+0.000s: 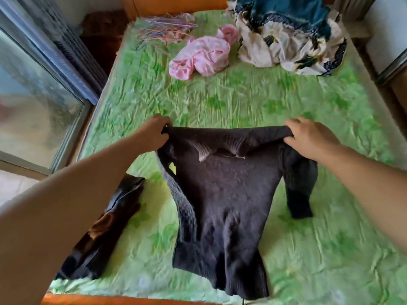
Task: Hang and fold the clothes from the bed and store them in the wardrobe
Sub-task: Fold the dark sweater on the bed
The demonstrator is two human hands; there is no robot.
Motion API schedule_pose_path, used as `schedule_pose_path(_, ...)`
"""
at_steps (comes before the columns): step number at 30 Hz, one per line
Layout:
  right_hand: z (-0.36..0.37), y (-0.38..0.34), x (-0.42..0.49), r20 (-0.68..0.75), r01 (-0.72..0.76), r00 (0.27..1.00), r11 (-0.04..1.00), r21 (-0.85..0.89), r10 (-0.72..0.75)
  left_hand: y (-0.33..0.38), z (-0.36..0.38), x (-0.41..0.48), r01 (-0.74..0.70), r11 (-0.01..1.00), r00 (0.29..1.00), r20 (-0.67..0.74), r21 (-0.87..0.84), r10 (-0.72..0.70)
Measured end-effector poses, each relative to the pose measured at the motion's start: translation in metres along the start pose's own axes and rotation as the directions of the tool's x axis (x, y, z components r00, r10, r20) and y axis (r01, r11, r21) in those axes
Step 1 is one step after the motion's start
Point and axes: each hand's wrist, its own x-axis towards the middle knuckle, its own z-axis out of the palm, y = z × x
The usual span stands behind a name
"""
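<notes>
A dark brown knitted sweater (222, 205) hangs over the green bed sheet (242, 100), held up by its shoulders. My left hand (154, 134) grips the left shoulder and my right hand (310, 137) grips the right one. Its hem trails down to the bed's near edge, and one sleeve dangles at the right. Beside it on the left lies a dark folded garment (103, 230). A crumpled pink garment (203, 55) and a cream and teal patterned heap of cloth (293, 34) rest at the far end of the bed.
A bundle of thin coloured hangers (165, 27) lies at the bed's far left corner. A glass window or door (33, 102) runs along the left side. The wooden bed frame (123, 300) shows at the near edge, and furniture stands at the right.
</notes>
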Motion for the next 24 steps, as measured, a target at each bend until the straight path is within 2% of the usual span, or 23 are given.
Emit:
schedule_pose_path(5,0.045,0.006,0.117,-0.107,-0.071,0.992,0.997,-0.008,0.07,-0.025,0.027,0.13,0.076,0.997,0.991,-0.113,-0.007,-0.076)
schedule_pose_path(7,0.07,0.004,0.163,-0.138,-0.14,0.98,0.99,0.012,0.14,-0.036,0.045,0.184,0.131,0.991,0.976,-0.172,-0.028,-0.134)
schedule_pose_path(9,0.104,-0.002,0.198,-0.121,-0.234,0.963,0.97,0.07,0.241,-0.043,0.077,0.221,0.238,0.971,0.955,-0.174,-0.025,-0.239)
schedule_pose_path(11,0.152,-0.013,0.209,-0.049,-0.296,0.952,0.949,0.11,0.302,-0.045,0.128,0.231,0.29,0.956,0.949,-0.117,-0.046,-0.294)
schedule_pose_path(13,0.213,-0.026,0.191,0.056,-0.292,0.956,0.95,0.113,0.288,-0.044,0.194,0.212,0.237,0.968,0.971,-0.003,-0.082,-0.238)
schedule_pose_path(15,0.275,-0.036,0.149,0.166,-0.242,0.958,0.97,0.036,0.233,-0.045,0.265,0.172,0.132,0.99,0.979,0.165,-0.057,-0.121)
schedule_pose_path(17,0.33,-0.042,0.104,0.234,-0.171,0.955,0.983,-0.061,0.181,-0.049,0.329,0.128,0.03,0.998,0.95,0.309,0.049,-0.043)
schedule_pose_path(18,0.354,-0.044,0.087,0.257,-0.157,0.951,0.984,-0.079,0.172,-0.053,0.356,0.11,-0.01,0.993,0.941,0.337,0.121,-0.032)
schedule_pose_path(21,0.406,-0.043,0.063,0.289,-0.189,0.936,0.98,-0.065,0.2,-0.066,0.409,0.084,-0.048,0.964,0.963,0.269,0.261,-0.024)
schedule_pose_path(24,0.435,-0.039,0.064,0.206,-0.193,0.958,0.98,-0.045,0.198,-0.076,0.432,0.083,-0.061,0.951,0.986,0.168,0.303,0.01)
